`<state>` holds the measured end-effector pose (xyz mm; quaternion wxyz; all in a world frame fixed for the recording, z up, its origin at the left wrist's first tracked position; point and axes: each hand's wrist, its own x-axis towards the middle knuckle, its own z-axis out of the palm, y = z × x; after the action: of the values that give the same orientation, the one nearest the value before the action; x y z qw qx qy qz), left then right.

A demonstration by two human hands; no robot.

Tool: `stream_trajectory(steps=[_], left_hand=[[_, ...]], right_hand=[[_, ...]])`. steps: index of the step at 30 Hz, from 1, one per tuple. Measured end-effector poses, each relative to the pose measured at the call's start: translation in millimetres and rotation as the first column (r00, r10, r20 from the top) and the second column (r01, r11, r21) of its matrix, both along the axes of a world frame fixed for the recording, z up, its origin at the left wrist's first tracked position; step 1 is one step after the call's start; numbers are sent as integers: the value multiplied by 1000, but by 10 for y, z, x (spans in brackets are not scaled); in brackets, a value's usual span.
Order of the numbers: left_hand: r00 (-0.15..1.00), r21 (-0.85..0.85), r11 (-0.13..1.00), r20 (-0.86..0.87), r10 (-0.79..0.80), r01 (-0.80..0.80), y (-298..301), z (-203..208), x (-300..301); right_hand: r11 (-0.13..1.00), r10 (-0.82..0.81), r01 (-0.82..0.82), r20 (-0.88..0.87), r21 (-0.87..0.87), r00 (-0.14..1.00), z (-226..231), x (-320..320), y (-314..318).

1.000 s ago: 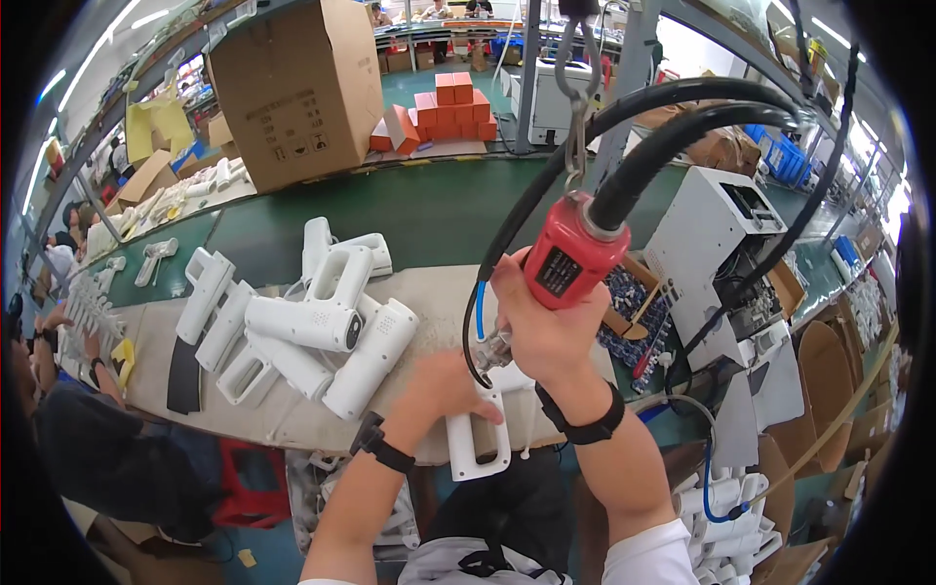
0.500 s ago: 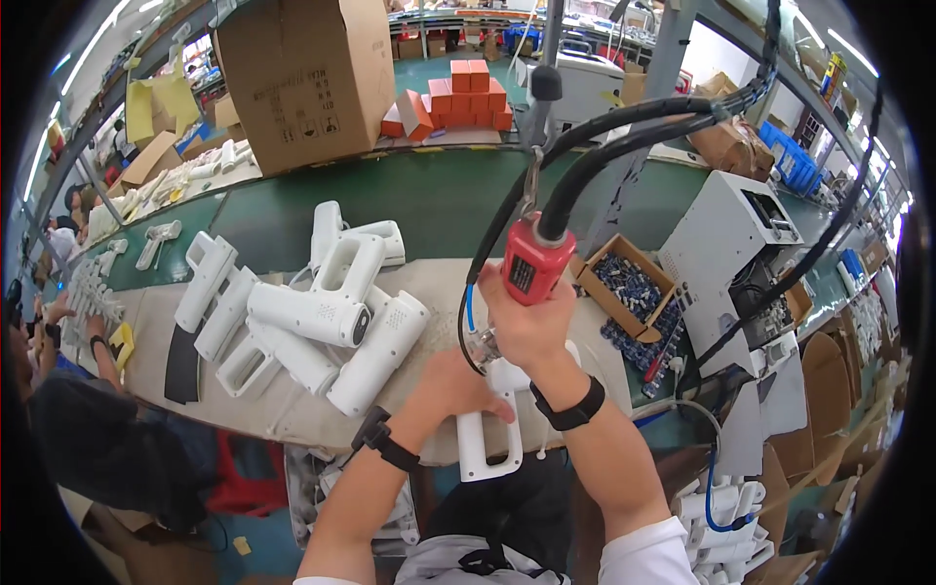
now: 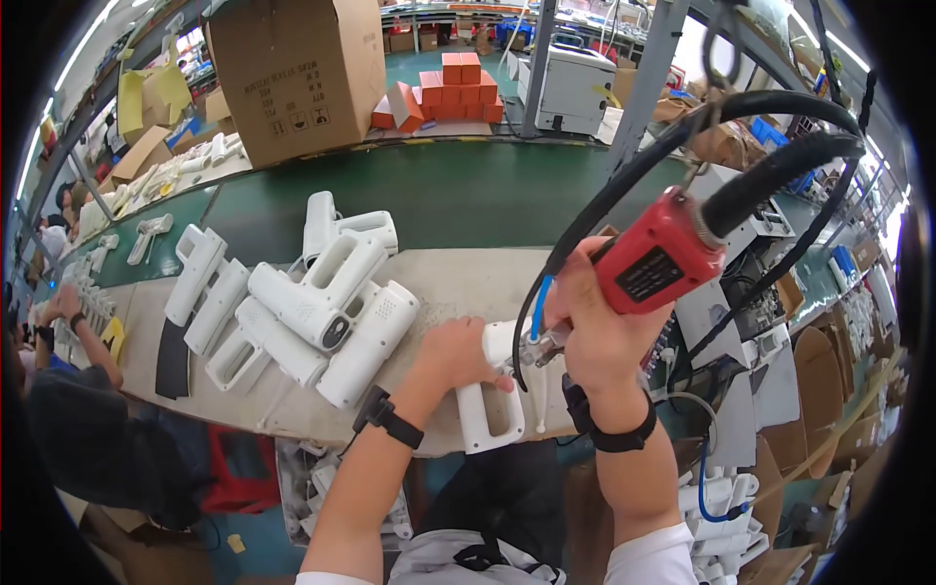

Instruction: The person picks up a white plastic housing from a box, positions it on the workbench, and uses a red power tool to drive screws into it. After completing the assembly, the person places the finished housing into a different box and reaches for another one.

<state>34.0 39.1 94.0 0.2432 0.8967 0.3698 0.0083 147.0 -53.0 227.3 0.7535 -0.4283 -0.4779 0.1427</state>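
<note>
White loop-handled device (image 3: pixel 474 419) at the front edge of a beige mat (image 3: pixel 439 283), grasped from its left side by the left hand (image 3: pixel 453 356), with a thumb across the top of the handle. Clenched in the right hand (image 3: pixel 604 336), just to the right: a tilted red power tool (image 3: pixel 651 268), with thick black cables (image 3: pixel 790 107) curving from its upper end and a metal fitting (image 3: pixel 541 348) close to the device's barrel; contact between the two impossible to tell. Farther left on the mat, similar white devices (image 3: pixel 317 302) in an overlapping pile, near a dark strip (image 3: pixel 173 361). Beyond, on a green work surface (image 3: pixel 448 195), a large cardboard box (image 3: pixel 292 78) left of stacked orange boxes (image 3: pixel 458 93).
</note>
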Motion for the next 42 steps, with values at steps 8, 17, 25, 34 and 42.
stream_trajectory(steps=[8, 17, 25, 34, 42], left_hand=[[982, 102, 994, 179, -54, 36, 89, -397, -19], [834, 89, 989, 549, 48, -115, -133, -531, -225], [753, -226, 931, 548, 364, -285, -311, -582, -446], [830, -310, 899, 373, 416, -311, -315, -325, -433], [851, -253, 875, 237, 470, -413, -293, -401, -401]], right_hand=[[990, -30, 25, -34, -140, 999, -322, -40, 126], [991, 13, -5, 62, -132, 998, -490, -103, 195], [996, 88, -88, -47, -1, 995, 148, -416, 316], [995, 95, -97, -63, -35, 993, -246, -440, 764], [987, 91, -96, -41, -130, 995, -470, -518, 891]])
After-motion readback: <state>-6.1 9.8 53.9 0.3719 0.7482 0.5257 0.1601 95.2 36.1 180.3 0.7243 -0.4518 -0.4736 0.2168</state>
